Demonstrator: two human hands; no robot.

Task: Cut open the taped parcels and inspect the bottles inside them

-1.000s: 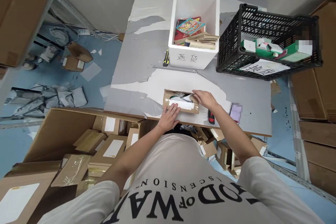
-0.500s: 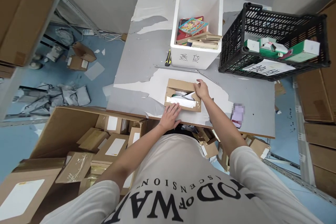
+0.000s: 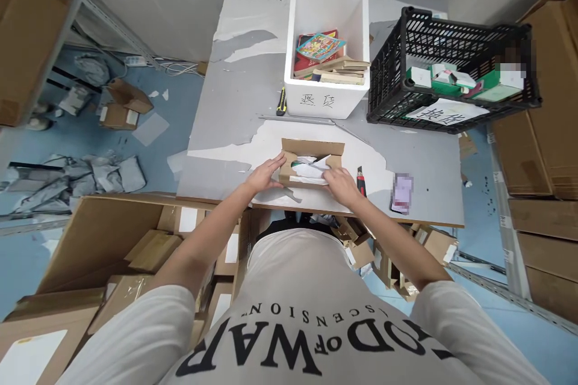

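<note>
A small brown cardboard box (image 3: 289, 177) lies open on the table, its back flap standing up. Inside it is crumpled white paper (image 3: 309, 169), with a bit of green showing at the left. My left hand (image 3: 267, 174) rests against the box's left end, fingers stretched and thumb apart. At the front right of the box, my right hand (image 3: 342, 186) has its fingers bent and closed at the edge of the white paper; the fingertips are partly hidden. Right of that hand lies a red and black box cutter (image 3: 361, 182).
Behind the box stand a white foam bin (image 3: 325, 101) holding books and a black plastic crate (image 3: 383, 81) with green-and-white boxes. A yellow and black cutter (image 3: 282, 102) lies beside the bin. A phone (image 3: 401, 194) is at right. Parcels fill a large carton (image 3: 81, 234) at lower left.
My left hand has moved from the box's front edge to its left end. My right hand has come from the back right corner to the front right. The back flap now stands more upright.
</note>
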